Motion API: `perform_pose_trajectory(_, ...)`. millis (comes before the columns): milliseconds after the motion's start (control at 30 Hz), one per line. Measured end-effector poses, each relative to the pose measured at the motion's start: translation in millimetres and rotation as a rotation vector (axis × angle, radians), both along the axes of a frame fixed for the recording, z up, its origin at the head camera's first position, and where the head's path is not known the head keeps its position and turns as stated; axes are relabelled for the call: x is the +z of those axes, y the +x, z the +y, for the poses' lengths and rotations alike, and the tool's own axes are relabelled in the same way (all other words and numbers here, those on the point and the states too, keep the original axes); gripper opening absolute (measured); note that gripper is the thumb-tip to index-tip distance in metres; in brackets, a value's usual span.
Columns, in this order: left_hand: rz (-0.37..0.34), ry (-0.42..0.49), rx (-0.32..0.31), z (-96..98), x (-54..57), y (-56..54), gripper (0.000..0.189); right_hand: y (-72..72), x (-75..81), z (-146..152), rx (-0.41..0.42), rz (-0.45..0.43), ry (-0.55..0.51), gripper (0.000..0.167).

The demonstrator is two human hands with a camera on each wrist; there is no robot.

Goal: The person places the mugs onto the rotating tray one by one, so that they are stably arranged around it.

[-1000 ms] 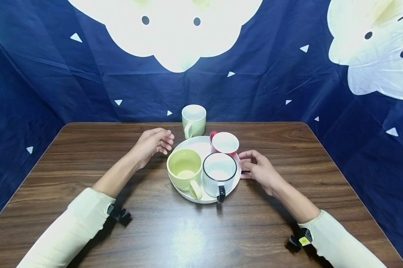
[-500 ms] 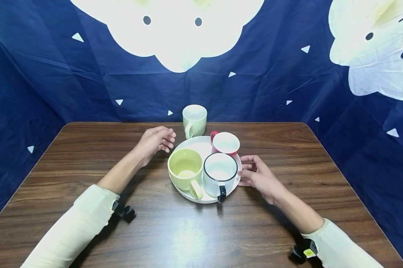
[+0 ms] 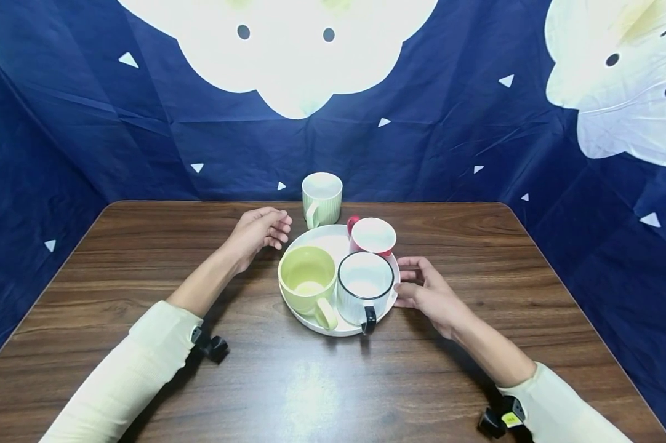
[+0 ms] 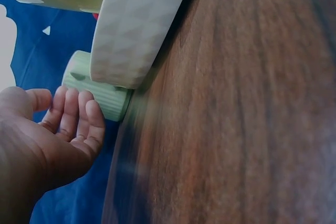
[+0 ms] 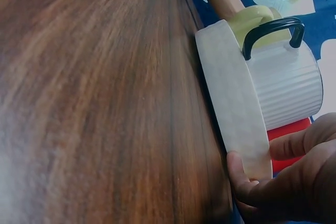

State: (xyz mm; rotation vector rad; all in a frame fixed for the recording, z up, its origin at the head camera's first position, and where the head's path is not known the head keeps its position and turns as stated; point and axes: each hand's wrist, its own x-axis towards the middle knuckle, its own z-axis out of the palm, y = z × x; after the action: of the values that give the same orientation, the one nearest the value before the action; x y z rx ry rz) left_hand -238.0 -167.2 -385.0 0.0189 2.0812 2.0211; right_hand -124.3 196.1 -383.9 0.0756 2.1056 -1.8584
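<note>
A round white tray (image 3: 305,330) bears three mugs: a yellow-green mug (image 3: 294,299), a white mug (image 5: 289,85) with black rim and handle, and a red mug (image 3: 387,253) that is white inside. My right hand (image 3: 435,300) grips the tray's right edge; in the right wrist view one digit lies low along the wall and another crosses at the rim. Left of the tray, my left hand (image 3: 255,234) hovers with fingers loosely bent and nothing in them. Just beyond its fingertips, a mint-green ribbed mug (image 3: 327,209) stands behind the tray.
The wooden table (image 3: 244,394) ends behind the mint mug, where a dark blue cloth (image 3: 222,147) with white cloud shapes hangs. Each sleeve cuff carries a small black wrist camera (image 3: 213,346).
My right hand has shifted slightly toward the near side along the tray, its thumb now at the rim. My left hand has edged a little right. The tray and mugs look still.
</note>
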Motion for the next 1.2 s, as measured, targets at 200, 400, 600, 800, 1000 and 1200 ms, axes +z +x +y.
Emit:
perform_pose_trajectory(200,-0.002,0.013,0.005,1.2,1.4,-0.8,0.020,-3.4,-0.7,2.4,0.005,0.016,0.004,0.060)
perform_pose_trajectory(400,0.004,0.016,0.025,0.1,1.9,-0.8,0.021,-7.4,-2.0,2.2,0.007,0.023,0.016,0.057)
perform_pose_trajectory(600,0.009,0.033,0.025,1.3,3.5,-3.1,0.020,-9.1,-1.4,1.4,0.000,0.027,0.028,0.054)
perform_pose_trajectory(800,0.011,0.061,0.045,3.7,3.4,-7.6,0.017,-11.2,-0.3,1.8,0.002,0.037,0.030,0.053)
perform_pose_trajectory(1000,-0.001,0.048,0.056,5.7,1.1,-10.9,0.016,-14.2,0.0,1.0,0.004,0.028,0.033,0.050)
perform_pose_trajectory(1200,0.003,0.027,0.064,10.2,-1.3,-17.2,0.016,-20.1,0.2,1.7,0.009,0.033,0.044,0.051)
